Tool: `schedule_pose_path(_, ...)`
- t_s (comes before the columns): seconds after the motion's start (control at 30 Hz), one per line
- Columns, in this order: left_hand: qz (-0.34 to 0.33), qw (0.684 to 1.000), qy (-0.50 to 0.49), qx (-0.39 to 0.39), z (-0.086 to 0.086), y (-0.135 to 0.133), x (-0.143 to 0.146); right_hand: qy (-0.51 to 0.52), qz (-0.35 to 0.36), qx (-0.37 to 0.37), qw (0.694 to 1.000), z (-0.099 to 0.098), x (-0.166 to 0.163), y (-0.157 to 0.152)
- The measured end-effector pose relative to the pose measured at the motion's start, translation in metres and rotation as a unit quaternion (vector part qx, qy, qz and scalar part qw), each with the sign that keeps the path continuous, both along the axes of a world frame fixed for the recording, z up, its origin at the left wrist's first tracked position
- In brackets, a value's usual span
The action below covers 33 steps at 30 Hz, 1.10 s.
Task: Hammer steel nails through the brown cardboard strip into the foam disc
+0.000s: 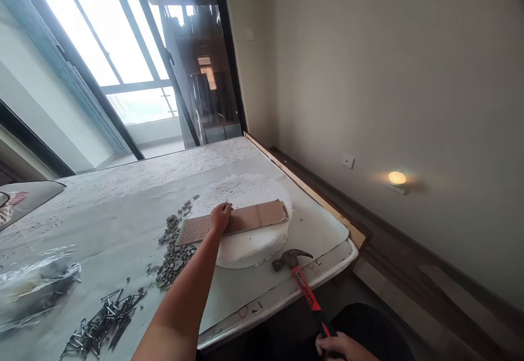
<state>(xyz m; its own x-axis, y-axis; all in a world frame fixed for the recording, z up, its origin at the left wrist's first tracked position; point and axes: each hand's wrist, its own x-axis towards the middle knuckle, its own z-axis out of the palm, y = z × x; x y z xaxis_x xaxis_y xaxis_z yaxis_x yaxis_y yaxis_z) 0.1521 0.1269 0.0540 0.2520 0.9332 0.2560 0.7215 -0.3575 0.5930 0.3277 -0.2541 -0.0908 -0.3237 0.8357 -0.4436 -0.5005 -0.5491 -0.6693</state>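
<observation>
My left hand [221, 217] is closed over a long brown board [256, 216], its fingers curled near the far edge. Small holes dot the board's left part, and its right end looks ragged. Beneath the board lies a round white slab [248, 246] with a rough, crumbly far side. In my right hand [335, 346], at the lower edge of the view, is the handle of a claw hammer [305, 290], red and black. The hammer's dark metal head is over the table's near edge, close to the slab; I cannot tell whether it rests there.
Grey stone chips [176, 257] are heaped left of the slab. Farther left are a pile of nails [104, 320] and a clear plastic bag [36, 284]. The pale table [123, 214] has a wooden strip [303, 181] along its right side, near the wall [368, 77].
</observation>
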Motion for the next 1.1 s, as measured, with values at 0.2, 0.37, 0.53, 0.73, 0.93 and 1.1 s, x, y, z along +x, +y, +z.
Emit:
schedule_pose_path(0.2,-0.008,0.999,0.051,0.007,0.004,-0.003,0.004,0.045,0.024,-0.046,0.998,0.016,-0.003,0.002)
schedule_pose_path(0.37,-0.025,0.996,0.080,0.009,0.006,-0.006,0.007,0.056,0.017,-0.066,0.996,0.010,-0.002,-0.001)
schedule_pose_path(0.53,-0.025,0.996,0.080,0.004,0.006,-0.008,0.008,0.043,0.026,-0.092,0.994,0.012,-0.003,-0.001)
schedule_pose_path(0.73,-0.019,0.996,0.089,0.013,0.003,-0.006,0.007,0.028,0.007,-0.099,0.995,0.028,-0.005,-0.002)
schedule_pose_path(0.93,-0.023,0.995,0.096,0.029,-0.004,-0.002,0.004,0.025,0.006,-0.109,0.994,0.022,-0.005,-0.003)
schedule_pose_path(1.1,-0.036,0.993,0.106,0.039,-0.009,0.002,0.004,0.009,0.004,-0.085,0.996,0.024,-0.005,-0.004)
